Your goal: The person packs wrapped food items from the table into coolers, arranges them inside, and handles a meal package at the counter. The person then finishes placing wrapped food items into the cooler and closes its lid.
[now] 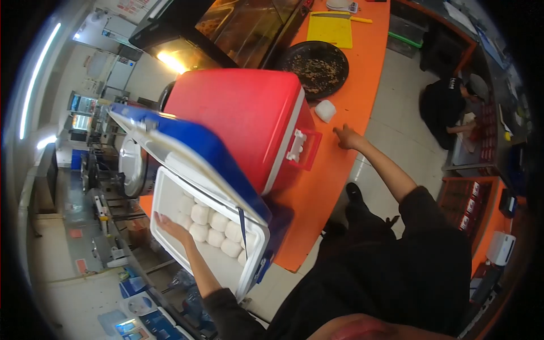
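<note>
My left hand [173, 228] is over the open white inside of a blue cooler [164, 195], beside several round white buns [216, 222], its fingers spread and nothing in them. The cooler's blue lid [198, 153] is raised and leans against a red cooler [238, 107]. Over the orange counter [317, 198], my right hand [347, 137] reaches out with a finger extended and holds nothing that I can see. A single white bun [325, 111] lies on the counter just ahead of it, apart from the fingers.
A black round tray [315, 69] with brown crumbs sits behind the single bun. Farther back are a yellow cutting board [330, 31] and a knife [340, 16]. A glass display case [226, 34] stands behind the red cooler. Another person [445, 110] works at the right.
</note>
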{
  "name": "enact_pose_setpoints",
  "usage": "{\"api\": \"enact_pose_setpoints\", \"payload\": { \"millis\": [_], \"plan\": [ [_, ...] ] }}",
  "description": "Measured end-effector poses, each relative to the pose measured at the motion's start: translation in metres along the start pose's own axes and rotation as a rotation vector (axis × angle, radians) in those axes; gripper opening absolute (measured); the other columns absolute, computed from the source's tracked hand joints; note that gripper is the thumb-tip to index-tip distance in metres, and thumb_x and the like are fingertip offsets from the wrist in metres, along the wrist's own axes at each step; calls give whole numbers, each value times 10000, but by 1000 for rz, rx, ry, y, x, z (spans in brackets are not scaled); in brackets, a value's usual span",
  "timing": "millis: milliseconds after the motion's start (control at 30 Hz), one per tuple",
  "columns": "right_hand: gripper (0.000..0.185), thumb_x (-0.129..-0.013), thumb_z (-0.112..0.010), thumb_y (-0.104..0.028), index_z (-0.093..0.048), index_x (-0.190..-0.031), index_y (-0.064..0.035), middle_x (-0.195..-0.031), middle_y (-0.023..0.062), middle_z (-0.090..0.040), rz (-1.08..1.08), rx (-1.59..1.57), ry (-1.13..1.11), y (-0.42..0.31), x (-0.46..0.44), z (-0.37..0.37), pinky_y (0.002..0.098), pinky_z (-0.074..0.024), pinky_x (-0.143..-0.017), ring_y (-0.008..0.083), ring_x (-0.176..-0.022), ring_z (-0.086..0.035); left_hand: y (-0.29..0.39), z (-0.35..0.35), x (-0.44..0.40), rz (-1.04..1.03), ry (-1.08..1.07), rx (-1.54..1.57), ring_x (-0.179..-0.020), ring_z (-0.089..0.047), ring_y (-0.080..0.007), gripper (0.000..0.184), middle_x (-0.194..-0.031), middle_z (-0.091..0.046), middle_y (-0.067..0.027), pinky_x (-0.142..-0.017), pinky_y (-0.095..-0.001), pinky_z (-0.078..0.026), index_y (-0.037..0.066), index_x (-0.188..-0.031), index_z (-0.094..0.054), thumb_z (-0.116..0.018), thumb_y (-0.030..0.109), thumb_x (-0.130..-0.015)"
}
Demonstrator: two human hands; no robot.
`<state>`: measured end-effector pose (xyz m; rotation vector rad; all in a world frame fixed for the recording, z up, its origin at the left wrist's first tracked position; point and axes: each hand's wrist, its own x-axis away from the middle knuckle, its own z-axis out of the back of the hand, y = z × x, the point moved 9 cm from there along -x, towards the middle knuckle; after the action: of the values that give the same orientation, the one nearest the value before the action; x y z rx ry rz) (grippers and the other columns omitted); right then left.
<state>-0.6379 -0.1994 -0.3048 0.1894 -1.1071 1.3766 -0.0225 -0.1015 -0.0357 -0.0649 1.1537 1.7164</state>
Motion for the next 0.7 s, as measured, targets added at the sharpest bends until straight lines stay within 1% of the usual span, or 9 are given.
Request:
{"api": "enact_pose_setpoints", "payload": {
  "millis": [67,167,233,300,333,400,500,567,700],
  "plan": [
    [528,-818,-572,-141,-420,-1320,-197,-1380,130,-361,58,328,711,0,-51,42,456,-522,-749,315,-1161,-492,145,18,-3,-223,91,133,-1257,-418,-304,430,-1342,-414,-195,-1056,-415,-326,-29,-1301,-381,-401,266,-988],
    [486,-835,-575,-178,-429,-1297,-202,-1376,75,-376,168,632,905,-18,-110,64,510,-493,-811,296,-1281,-359,319,27,17,-634,64,54,-1211,-465,-321,304,-1260,-484,-198,-1025,-428,-369,-19,-1210,-455,-408,83,-928],
    [378,-848,-565,-223,-501,-1218,-188,-1353,68,-432,295,568,843,-11,-147,68,499,-500,-787,309,-1191,-465,395,15,32,-995,-136,-71,-1192,-481,-341,299,-1200,-526,-207,-1011,-452,-379,-15,-1144,-511,-415,29,-864],
    [307,-842,-565,-259,-565,-1138,-177,-1273,82,-517,324,447,680,-16,-147,77,474,-504,-777,324,-1068,-549,438,-7,32,-1011,-237,-70,-1188,-475,-380,351,-1199,-540,-221,-1012,-477,-353,7,-1126,-582,-521,56,-784],
    [256,-827,-576,-232,-610,-1069,-155,-1176,97,-574,478,439,876,-12,-138,71,461,-501,-779,352,-983,-584,470,-21,32,-1059,-365,-144,-1189,-467,-388,402,-1241,-526,-205,-1014,-462,-345,32,-1181,-583,-586,144,-795],
    [491,-722,-689,-285,-550,-1175,-155,-1206,128,-552,550,551,627,-1,-141,36,457,-497,-795,372,-1003,-577,478,-49,25,-1103,-586,-161,-1273,-393,-370,393,-1324,-471,-159,-1068,-524,-252,130,-1201,-564,-594,306,-851],
    [587,-637,-727,-155,-501,-1173,-75,-1090,128,-563,294,-226,-141,48,-90,-48,385,-507,-751,271,-926,-602,456,-76,12,-998,-973,-25,-1172,-444,-305,521,-1212,-512,-192,-1023,-416,-315,23,-1262,-468,-489,423,-930],
    [704,-586,-750,-83,-450,-1220,-37,-1040,116,-555,223,-631,-848,17,45,-114,338,-511,-724,219,-867,-611,457,-69,12,-967,-931,-61,-1117,-462,-342,453,-1109,-560,-198,-991,-444,-349,15,-1178,-532,-472,397,-942],
    [884,-583,-802,-210,-340,-1320,-49,-1161,124,-480,755,-586,-1583,-164,294,-156,364,-459,-854,226,-1035,-549,452,-115,1,-1050,-852,-20,-1187,-452,-350,414,-1220,-538,-160,-998,-454,-371,101,-1219,-558,-510,368,-906]
  ]
}}
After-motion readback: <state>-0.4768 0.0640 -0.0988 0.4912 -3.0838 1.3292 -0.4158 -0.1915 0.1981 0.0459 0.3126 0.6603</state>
